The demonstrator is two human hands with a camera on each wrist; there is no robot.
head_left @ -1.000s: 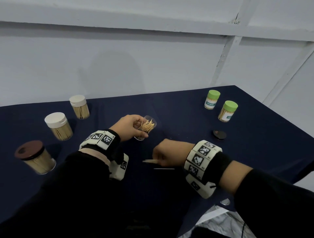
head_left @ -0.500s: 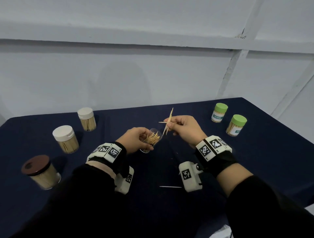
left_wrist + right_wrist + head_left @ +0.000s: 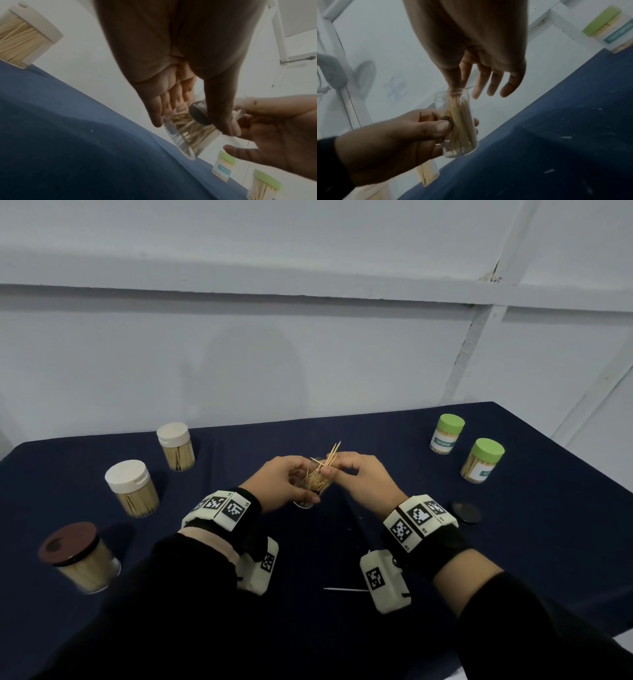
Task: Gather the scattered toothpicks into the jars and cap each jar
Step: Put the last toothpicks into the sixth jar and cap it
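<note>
My left hand [image 3: 291, 482] grips a small clear jar [image 3: 313, 486] half full of toothpicks and holds it tilted above the dark blue cloth. My right hand [image 3: 334, 469] pinches a few toothpicks [image 3: 331, 455] between thumb and forefinger at the jar's mouth, their tips sticking up. In the right wrist view the jar [image 3: 458, 125] is uncapped and the other right fingers [image 3: 494, 83] are spread. In the left wrist view the left fingers [image 3: 164, 106] wrap the jar [image 3: 185, 135]. One loose toothpick [image 3: 346, 589] lies on the cloth near me. A black cap [image 3: 466, 512] lies to the right.
Two white-capped jars [image 3: 174, 446] [image 3: 132, 487] and a brown-capped jar [image 3: 78, 556] stand at the left. Two green-capped jars [image 3: 447, 434] [image 3: 483, 460] stand at the back right. The table [image 3: 548, 542] ends at a grey wall behind and an edge at the right.
My right hand lifted toothpicks from the cloth and carried them up to the jar's mouth. The left hand kept hold of the jar and raised it slightly.
</note>
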